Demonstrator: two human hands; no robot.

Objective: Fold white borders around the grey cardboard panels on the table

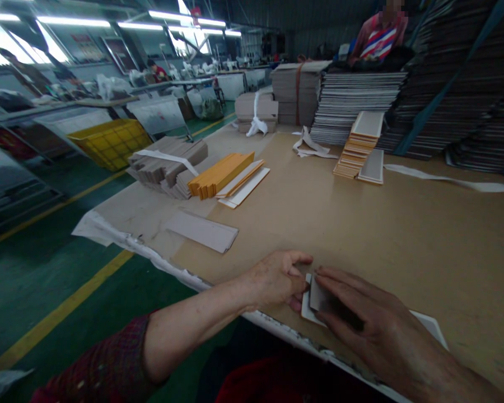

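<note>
Close to the table's front edge lies a white board with rounded corners [429, 326], mostly covered by my right hand [365, 316]. On top of it sits a grey cardboard strip [318, 296], gripped at its sides between the thumb and fingers of that hand. My left hand [283, 277] is at the left end of these pieces, index finger stretched out and the other fingers loosely bent. Its fingertips touch or nearly touch the board's end; it holds nothing that I can see. Beyond my left forearm is a flat grey cardboard piece [204, 229].
Orange-edged strips [222, 174] and a tied grey cardboard bundle [168, 162] lie at the left. A leaning orange-edged stack [359, 145] stands farther back, before tall board stacks [355, 101]. White cloth strips [453, 178] lie near them. A person [378, 36] is behind the stacks.
</note>
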